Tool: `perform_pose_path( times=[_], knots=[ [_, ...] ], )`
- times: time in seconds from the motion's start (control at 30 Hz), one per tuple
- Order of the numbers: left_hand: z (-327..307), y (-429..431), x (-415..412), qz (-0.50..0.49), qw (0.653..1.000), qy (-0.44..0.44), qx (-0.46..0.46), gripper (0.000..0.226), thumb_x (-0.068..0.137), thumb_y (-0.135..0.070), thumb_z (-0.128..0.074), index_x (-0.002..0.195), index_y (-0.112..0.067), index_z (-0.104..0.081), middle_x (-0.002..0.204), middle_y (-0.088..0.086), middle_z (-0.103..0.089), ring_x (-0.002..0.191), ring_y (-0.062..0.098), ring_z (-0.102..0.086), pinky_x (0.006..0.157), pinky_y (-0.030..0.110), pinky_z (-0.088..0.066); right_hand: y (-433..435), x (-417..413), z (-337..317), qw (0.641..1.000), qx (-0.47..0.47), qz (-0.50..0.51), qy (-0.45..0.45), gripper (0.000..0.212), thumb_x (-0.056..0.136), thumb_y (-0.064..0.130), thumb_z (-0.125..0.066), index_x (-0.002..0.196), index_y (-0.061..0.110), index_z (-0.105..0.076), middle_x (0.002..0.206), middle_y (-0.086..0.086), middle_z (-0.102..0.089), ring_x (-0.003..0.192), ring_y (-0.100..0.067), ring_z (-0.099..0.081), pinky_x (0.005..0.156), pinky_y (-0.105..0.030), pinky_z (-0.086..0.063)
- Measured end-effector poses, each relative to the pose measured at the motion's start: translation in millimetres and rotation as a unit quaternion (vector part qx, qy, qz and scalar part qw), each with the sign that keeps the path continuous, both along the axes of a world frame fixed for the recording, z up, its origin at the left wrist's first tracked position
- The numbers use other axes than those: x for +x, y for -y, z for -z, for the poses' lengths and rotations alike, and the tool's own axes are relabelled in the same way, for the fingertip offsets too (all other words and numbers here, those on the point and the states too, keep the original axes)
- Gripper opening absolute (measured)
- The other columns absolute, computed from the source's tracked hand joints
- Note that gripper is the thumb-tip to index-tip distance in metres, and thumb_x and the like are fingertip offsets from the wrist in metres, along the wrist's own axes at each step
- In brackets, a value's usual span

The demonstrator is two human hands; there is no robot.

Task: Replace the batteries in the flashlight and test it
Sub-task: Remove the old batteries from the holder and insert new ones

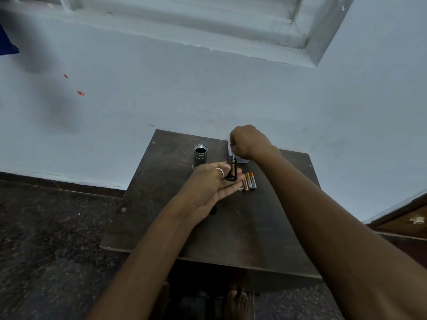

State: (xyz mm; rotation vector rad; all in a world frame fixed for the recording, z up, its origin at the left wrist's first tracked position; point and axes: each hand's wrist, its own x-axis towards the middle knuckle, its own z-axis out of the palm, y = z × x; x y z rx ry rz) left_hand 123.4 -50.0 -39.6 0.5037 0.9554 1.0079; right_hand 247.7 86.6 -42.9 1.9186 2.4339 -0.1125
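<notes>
A dark wooden table [231, 227] stands against the pale blue wall. The flashlight body [200, 155] stands upright on it at the back, its open end up. My left hand [215, 183] lies palm up and holds the black battery holder [232, 168], which has a copper-coloured battery in it. My right hand [248, 143] reaches over a white container [242, 160] at the table's back edge, fingers curled down; what they pinch is hidden. Loose batteries [250, 180] lie side by side just right of my left fingertips.
A small dark piece [213, 210] lies on the table under my left wrist. A wooden cabinet with a knob [417, 220] stands at the right. The speckled dark floor [57, 239] surrounds the table. My bare feet [235, 301] show beneath its front edge.
</notes>
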Motion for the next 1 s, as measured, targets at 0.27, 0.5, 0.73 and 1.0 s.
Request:
perform_pose_path(
  times=[0.27,0.5,0.73,1.0],
  knots=[
    [0,0,0,0.003,1.0,0.004,-0.003,0.017,0.103,-0.004,-0.042,0.112,-0.001,-0.057,0.108,0.02,-0.07,0.101,0.026,-0.07,0.077,0.033,-0.061,11,-10,-10,0.999,0.02,0.02,0.045,0.021,0.089,0.0,-0.053,0.107,0.003,-0.063,0.111,-0.018,-0.062,0.109,-0.037,-0.058,0.072,-0.035,-0.04],
    [1,-1,-1,-0.001,1.0,0.025,-0.014,0.023,0.103,-0.004,-0.042,0.12,0.002,-0.056,0.106,0.019,-0.071,0.096,0.025,-0.071,0.074,0.033,-0.062,11,-5,-10,0.999,0.011,0.004,0.035,0.026,0.09,0.002,-0.054,0.111,0.004,-0.069,0.112,-0.017,-0.066,0.108,-0.035,-0.06,0.073,-0.036,-0.049],
    [2,-2,-2,0.011,1.0,0.022,-0.012,0.028,0.104,-0.004,-0.039,0.125,0.0,-0.057,0.11,0.018,-0.071,0.098,0.023,-0.072,0.078,0.033,-0.061,49,5,-31,0.959,0.145,0.085,-0.228,0.019,0.096,0.012,-0.055,0.115,0.008,-0.059,0.099,-0.006,-0.069,0.089,-0.026,-0.063,0.077,-0.04,-0.055],
    [7,1,1,0.014,1.0,0.005,0.017,0.03,0.104,-0.003,-0.038,0.125,0.001,-0.059,0.109,0.017,-0.069,0.092,0.02,-0.071,0.077,0.029,-0.061,139,9,-22,0.883,0.146,0.127,-0.428,0.016,0.093,0.01,-0.064,0.104,0.021,-0.065,0.067,0.012,-0.066,0.067,-0.007,-0.069,0.065,-0.023,-0.053]
  ],
)
